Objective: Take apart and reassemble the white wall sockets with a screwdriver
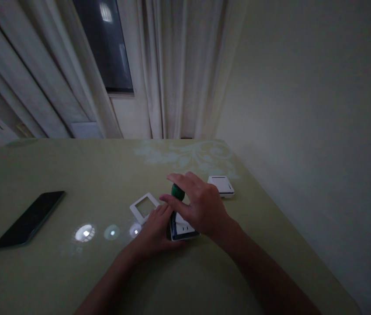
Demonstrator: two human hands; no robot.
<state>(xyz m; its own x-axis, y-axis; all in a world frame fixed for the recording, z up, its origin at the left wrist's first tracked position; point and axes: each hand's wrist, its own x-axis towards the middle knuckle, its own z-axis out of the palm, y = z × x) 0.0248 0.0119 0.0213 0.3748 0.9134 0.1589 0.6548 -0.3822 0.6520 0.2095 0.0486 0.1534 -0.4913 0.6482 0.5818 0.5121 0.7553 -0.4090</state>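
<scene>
A wall socket (185,229) with a white face and a dark edge lies on the table in front of me. My left hand (155,231) is closed on its left side, with the thumb along the near edge. Above the socket, my right hand (201,202) has its thumb and fingers around the green handle (178,191) of a screwdriver, which points down toward the socket. The hands hide the tool's tip and part of the socket. Just beyond my left hand lies a white square frame (138,211), its middle open.
A white switch-like unit (221,186) sits on the table to the right, beyond my right hand. At the left lies a dark tablet or phone (29,219). The glossy table (100,170) meets a wall on the right, with curtains (185,70) behind it.
</scene>
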